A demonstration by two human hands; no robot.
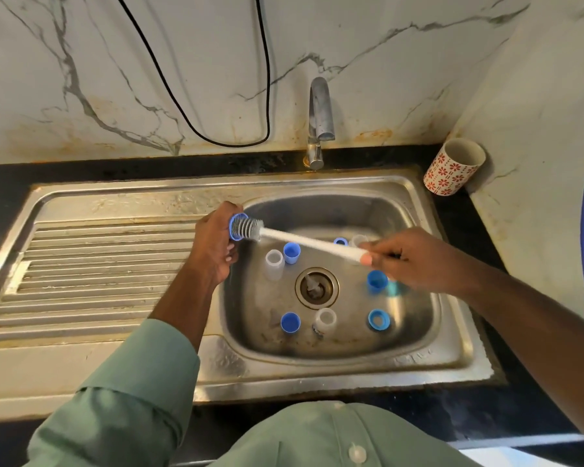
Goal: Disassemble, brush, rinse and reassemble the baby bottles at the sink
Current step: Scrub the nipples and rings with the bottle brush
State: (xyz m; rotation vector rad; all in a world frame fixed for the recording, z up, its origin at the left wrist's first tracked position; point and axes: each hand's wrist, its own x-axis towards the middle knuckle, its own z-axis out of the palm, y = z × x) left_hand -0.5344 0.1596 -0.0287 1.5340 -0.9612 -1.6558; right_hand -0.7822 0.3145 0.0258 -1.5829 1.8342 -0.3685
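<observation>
Left hand [216, 244] grips a blue ring [237, 226] steady mid-frame so the right hand [408, 261], pinching the brush [304, 243], can scrub through it.

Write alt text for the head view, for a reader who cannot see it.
Over a steel sink, the left hand holds a blue bottle ring while the right hand works a white bottle brush into it. Loose blue and clear bottle parts lie in the basin; the tap looks dry.

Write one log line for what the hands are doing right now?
left hand: holds blue ring | right hand: holds brush | step: brushing ring over sink
</observation>
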